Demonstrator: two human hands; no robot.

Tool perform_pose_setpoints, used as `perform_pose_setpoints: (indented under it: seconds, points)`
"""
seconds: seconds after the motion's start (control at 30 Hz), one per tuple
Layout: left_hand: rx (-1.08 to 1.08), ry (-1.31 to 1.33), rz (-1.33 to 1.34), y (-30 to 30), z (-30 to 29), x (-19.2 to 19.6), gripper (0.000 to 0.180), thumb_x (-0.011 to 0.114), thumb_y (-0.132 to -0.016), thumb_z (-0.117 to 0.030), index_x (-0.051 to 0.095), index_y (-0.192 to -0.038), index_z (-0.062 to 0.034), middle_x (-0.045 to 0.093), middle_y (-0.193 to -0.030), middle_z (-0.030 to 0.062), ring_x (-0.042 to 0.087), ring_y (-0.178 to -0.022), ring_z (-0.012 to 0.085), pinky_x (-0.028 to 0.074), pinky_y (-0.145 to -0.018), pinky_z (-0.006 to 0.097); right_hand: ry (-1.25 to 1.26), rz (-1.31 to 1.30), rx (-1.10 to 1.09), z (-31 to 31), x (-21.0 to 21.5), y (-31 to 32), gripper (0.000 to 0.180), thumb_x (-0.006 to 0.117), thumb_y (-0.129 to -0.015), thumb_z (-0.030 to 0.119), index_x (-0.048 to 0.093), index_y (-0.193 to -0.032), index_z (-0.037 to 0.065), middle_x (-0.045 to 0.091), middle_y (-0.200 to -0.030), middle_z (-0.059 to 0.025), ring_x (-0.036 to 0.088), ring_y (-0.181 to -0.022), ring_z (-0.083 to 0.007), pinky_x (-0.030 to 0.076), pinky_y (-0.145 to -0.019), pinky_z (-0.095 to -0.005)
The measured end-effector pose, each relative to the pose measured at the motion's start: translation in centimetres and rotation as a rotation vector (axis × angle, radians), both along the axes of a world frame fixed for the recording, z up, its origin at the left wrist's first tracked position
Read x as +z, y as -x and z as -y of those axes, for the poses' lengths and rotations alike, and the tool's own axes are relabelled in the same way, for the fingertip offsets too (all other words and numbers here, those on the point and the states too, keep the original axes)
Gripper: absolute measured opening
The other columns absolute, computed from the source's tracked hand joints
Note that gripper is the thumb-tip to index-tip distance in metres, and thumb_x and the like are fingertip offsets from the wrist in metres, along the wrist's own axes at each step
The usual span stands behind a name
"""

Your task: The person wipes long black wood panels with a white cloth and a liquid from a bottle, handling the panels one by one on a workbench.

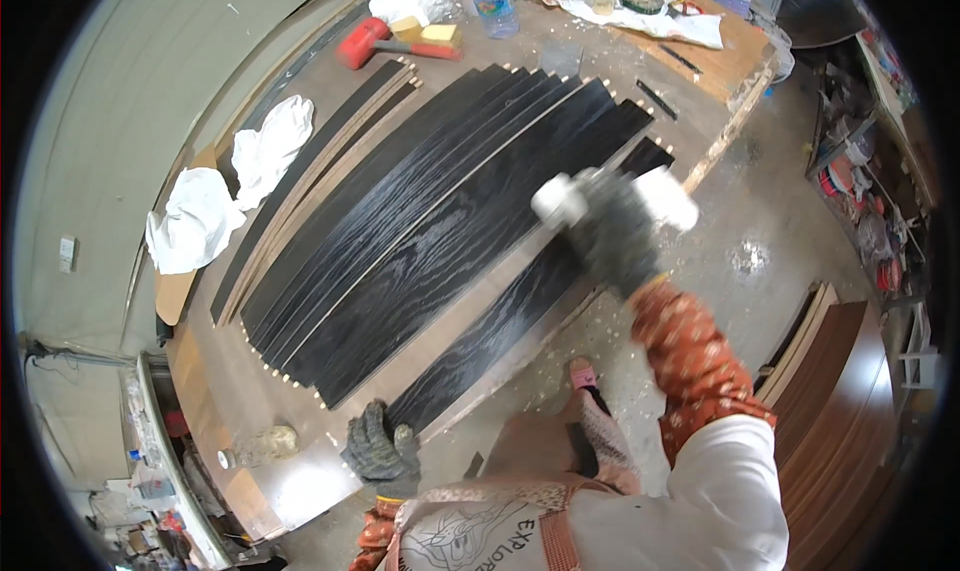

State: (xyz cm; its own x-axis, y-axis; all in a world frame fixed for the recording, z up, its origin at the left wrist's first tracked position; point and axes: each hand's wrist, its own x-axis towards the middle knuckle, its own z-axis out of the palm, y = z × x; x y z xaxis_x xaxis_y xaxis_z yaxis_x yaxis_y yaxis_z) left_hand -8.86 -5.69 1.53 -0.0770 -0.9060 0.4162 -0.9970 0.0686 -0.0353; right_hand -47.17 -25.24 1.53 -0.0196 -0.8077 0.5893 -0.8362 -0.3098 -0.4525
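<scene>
A black wood-grain board lies along the table's near side. My left hand, in a dark grey glove, holds this board's near end, fingers bent against it. Over the far part of the same board is my right hand, gloved and blurred by motion, closed on a white cloth that sticks out on both sides of it. Beyond a strip of bare tabletop lies a row of black boards set edge to edge, with small pale pegs showing at their ends.
Narrow strips lie left of the row. At the back are a red mallet, yellow sponges and a plastic bottle. White cloths sit at the left edge, a glass jar front left. Brown boards are stacked at right.
</scene>
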Motion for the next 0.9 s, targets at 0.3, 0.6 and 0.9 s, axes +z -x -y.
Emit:
perform_pose_setpoints:
  seconds: [0.3,0.6,0.9]
  points:
    - [0.067,-0.085,-0.047,-0.4,0.0,-0.6,0.052,0.044,-0.090,-0.048,0.056,-0.125,-0.0101,0.058,-0.112,0.0128,0.052,-0.106,0.0364,0.036,-0.093,0.051,-0.219,0.069,-0.013,-4.4,0.2,-5.9,0.027,0.057,-0.088,0.026,0.062,-0.102,0.003,0.060,-0.102,-0.0118,0.057,-0.094,-0.0250,0.050,-0.078,-0.0346]
    - [-0.021,-0.012,-0.024,0.7,1.3,0.2,0.049,0.047,-0.090,-0.043,0.057,-0.120,-0.0060,0.059,-0.103,0.0145,0.054,-0.092,0.0334,0.041,-0.083,0.047,-0.347,-0.005,-0.369,0.8,2.1,3.5,0.040,0.053,-0.089,0.035,0.059,-0.111,0.001,0.059,-0.114,-0.0194,0.052,-0.112,-0.0361,0.039,-0.099,-0.0446]
    - [0.014,-0.050,-0.007,-0.4,0.0,-0.3,0.047,0.051,-0.089,-0.036,0.054,-0.126,-0.0084,0.061,-0.117,0.0117,0.053,-0.106,0.0348,0.038,-0.094,0.048,-0.034,-0.209,-0.340,4.1,0.4,9.1,0.039,0.057,-0.087,0.040,0.062,-0.101,0.003,0.063,-0.098,-0.0199,0.061,-0.093,-0.0339,0.049,-0.078,-0.0430]
